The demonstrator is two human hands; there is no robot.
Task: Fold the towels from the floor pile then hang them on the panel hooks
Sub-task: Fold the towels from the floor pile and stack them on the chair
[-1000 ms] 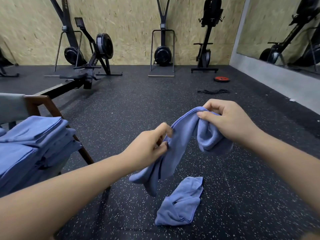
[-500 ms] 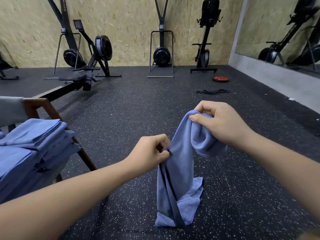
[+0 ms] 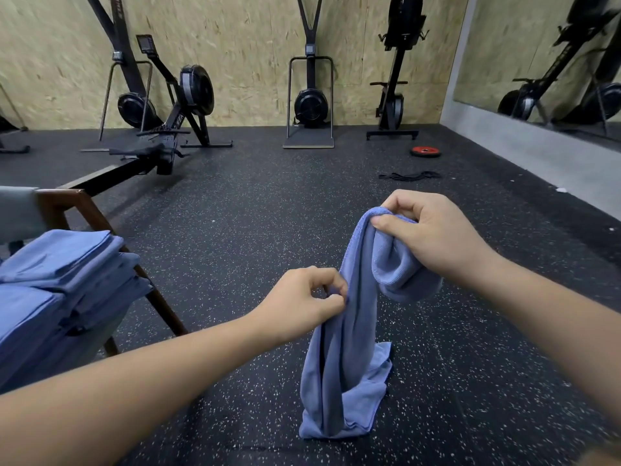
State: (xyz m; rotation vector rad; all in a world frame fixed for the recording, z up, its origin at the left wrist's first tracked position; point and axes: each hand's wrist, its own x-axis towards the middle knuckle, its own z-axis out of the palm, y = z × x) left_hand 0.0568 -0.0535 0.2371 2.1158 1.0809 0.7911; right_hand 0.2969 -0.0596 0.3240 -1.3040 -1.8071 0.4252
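Blue towel (image 3: 349, 331), bunched, hanging limp

We see a plain blue towel (image 3: 356, 317) at centre, a stack of towels (image 3: 60, 274) in the same blue at lower left, a black floor (image 3: 235, 230) speckled white, a tan flecked wall (image 3: 235, 45) across the top, and a red plate (image 3: 425, 151) at upper right.

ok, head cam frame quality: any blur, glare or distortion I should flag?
Head view: left hand, right hand and towel are sharp; wall texture smears slightly at far left; wide-angle stretches the forearms and tilts the mirror; lighting flat, no glare.
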